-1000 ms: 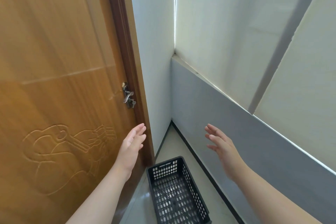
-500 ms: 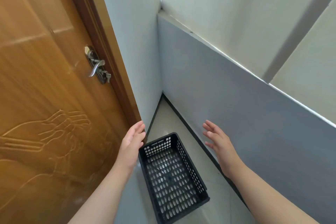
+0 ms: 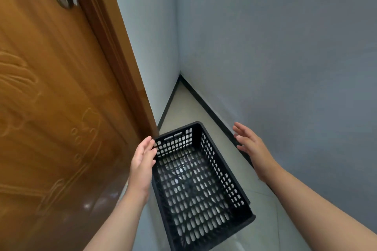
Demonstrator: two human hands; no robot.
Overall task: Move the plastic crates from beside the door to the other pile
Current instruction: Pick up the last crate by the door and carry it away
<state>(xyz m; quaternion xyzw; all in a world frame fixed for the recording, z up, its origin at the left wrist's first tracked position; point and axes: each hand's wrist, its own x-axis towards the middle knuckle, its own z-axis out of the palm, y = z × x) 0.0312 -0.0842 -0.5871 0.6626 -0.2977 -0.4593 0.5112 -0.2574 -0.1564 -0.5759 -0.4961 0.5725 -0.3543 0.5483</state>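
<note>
Right, I have one black plastic crate [image 3: 195, 181] in front of me, sitting on the pale floor [image 3: 183, 108] in the narrow corner at about six o'clock of the view, with the wooden door [image 3: 51, 98] just beside it at nine o'clock and the grey wall [image 3: 285, 57] at three o'clock. It is empty and upright, long axis running away from me. My left hand [image 3: 142, 161] hangs over the crate's left rim with its grip open, fingers straight, and I cannot tell whether it touches the plastic. My right hand [image 3: 252, 146] is also open and clear of the crate, out toward the wall at two o'clock. To take it well, I judge both hands should drop to the long rims at matching points, fingers hooked under the lip (the slotted walls look thin and may flex), then lift level so the far corner does not scrape door or skirting. The other pile is out of view.
</note>
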